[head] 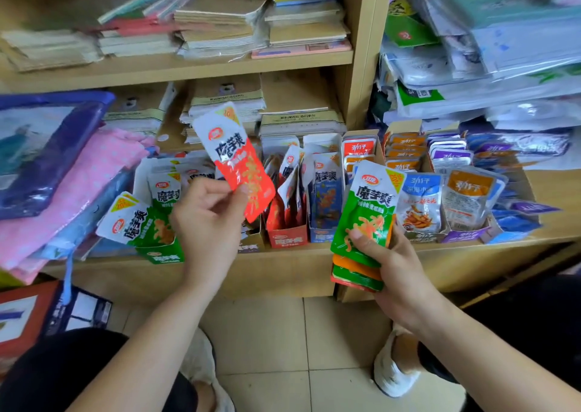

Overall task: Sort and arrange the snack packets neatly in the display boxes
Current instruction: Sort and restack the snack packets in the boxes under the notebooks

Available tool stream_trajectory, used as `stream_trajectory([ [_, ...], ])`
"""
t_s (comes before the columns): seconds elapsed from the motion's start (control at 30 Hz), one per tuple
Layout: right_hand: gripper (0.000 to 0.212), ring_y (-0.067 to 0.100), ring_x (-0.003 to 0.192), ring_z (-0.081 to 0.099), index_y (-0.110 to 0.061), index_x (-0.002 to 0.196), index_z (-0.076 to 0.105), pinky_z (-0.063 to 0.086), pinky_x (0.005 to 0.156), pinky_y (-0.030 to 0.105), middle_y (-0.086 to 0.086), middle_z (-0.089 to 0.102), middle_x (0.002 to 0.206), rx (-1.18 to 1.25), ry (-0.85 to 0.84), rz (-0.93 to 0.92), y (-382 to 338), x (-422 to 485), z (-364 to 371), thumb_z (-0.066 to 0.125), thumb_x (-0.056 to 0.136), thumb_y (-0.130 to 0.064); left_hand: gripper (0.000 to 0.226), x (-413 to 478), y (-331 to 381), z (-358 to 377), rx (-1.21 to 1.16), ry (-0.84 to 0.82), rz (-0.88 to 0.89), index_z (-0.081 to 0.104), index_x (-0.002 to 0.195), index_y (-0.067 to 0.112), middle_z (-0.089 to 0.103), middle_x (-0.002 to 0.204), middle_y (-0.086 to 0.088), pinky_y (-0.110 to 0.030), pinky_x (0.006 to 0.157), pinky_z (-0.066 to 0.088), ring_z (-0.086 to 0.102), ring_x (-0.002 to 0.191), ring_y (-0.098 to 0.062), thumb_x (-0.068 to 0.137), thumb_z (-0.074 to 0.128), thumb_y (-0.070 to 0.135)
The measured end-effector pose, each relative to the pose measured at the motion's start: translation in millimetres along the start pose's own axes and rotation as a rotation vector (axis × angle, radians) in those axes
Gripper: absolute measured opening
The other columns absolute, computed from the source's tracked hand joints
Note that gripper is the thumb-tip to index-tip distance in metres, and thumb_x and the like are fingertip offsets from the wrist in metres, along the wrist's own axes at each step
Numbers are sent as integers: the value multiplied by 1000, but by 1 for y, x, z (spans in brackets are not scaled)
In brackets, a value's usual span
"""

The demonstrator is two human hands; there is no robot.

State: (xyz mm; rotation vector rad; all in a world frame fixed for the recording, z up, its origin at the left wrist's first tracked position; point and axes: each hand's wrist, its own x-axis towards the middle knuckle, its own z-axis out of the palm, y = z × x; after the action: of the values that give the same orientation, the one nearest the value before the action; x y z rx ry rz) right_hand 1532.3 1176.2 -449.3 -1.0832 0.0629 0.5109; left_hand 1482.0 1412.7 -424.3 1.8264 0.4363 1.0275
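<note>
My left hand (206, 220) pinches a red-and-white snack packet (234, 160) by its lower edge and holds it up in front of the shelf. My right hand (388, 254) grips a stack of packets (366, 220) with a green one on top and orange and red edges below. On the lower shelf stand several display boxes: a green box (163, 256) at the left with green packets, a red box (287, 237) in the middle, a blue box (322, 234) beside it, and a purple box (465, 234) further right.
Stacks of notebooks (226, 28) fill the upper shelf and the back of the lower one. Pink and blue fabric bags (72, 179) lie at the left. Plastic-wrapped goods (490, 59) pile up at the right. The shelf front edge (283, 254) is below my hands, over a tiled floor (283, 342).
</note>
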Motion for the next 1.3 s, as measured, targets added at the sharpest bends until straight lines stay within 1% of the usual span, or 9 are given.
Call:
stream_trajectory([
  [0.2, 28, 28, 90, 73, -22, 108, 67, 61, 70, 39, 11, 74, 109, -6, -12, 14, -3, -3, -1, 70, 85, -7, 9, -1, -12, 29, 370, -169, 149, 72, 76, 17, 71, 70, 9, -30, 63, 54, 68, 64, -10, 81, 79, 16],
  [0.4, 25, 32, 97, 71, -21, 109, 68, 61, 76, 42, 15, 72, 115, 6, -37, 64, -8, -3, -5, 67, 88, -7, 34, -6, -5, 37, 681, -264, 306, 59, 58, 27, 47, 43, 15, -18, 43, 27, 44, 41, -1, 89, 71, 20],
  [0.5, 24, 33, 100, 70, -20, 110, 67, 61, 79, 42, 16, 72, 117, 27, -37, 97, -9, -2, -6, 67, 88, -11, 8, -9, -2, 30, 494, -174, 353, 78, 92, 19, 73, 75, 10, -20, 58, 50, 63, 59, -2, 86, 76, 15],
  [0.57, 23, 35, 105, 69, -18, 111, 67, 60, 85, 45, 17, 71, 119, 52, -38, 116, -9, -2, -5, 67, 88, -14, 19, -11, -2, 30, 473, -236, 373, 78, 105, 15, 77, 90, 4, -25, 67, 57, 70, 71, -8, 86, 77, 13],
  [0.73, 28, 28, 95, 73, -15, 113, 68, 61, 76, 41, 12, 74, 113, 90, -39, 161, -8, -3, 1, 66, 86, -20, 25, -16, -11, 33, 707, -498, 342, 74, 119, 21, 78, 104, 1, -30, 69, 59, 75, 83, -17, 95, 67, 20],
  [0.9, 31, 34, 97, 72, -11, 115, 67, 59, 85, 51, 17, 74, 111, 20, -75, 131, 0, -2, 4, 68, 85, -19, 17, -24, 5, 17, 547, -380, 388, 79, 103, 16, 76, 100, 3, -18, 78, 52, 69, 84, -9, 90, 69, 22],
  [1.1, 46, 26, 85, 74, -6, 111, 66, 60, 72, 35, 13, 76, 98, -398, -187, -84, 15, -4, 24, 82, 69, -13, 58, -47, 16, 6, 131, -460, -101, 68, 115, 27, 71, 84, 10, -27, 63, 55, 68, 67, -7, 71, 72, 64],
  [1.2, 44, 28, 85, 75, -7, 110, 66, 62, 73, 39, 11, 77, 96, -512, -240, -86, 23, -4, 41, 86, 71, -6, 66, -44, 9, -5, 205, -399, -156, 62, 107, 30, 69, 79, 10, -21, 61, 50, 66, 66, -4, 56, 79, 68],
  [1.3, 39, 17, 80, 75, -11, 106, 66, 58, 66, 27, 4, 78, 92, -545, -286, -107, 27, -3, 58, 86, 73, -4, 59, -37, -1, -18, 121, -373, -262, 61, 101, 31, 70, 79, 7, -32, 69, 55, 68, 74, -8, 55, 86, 57],
])
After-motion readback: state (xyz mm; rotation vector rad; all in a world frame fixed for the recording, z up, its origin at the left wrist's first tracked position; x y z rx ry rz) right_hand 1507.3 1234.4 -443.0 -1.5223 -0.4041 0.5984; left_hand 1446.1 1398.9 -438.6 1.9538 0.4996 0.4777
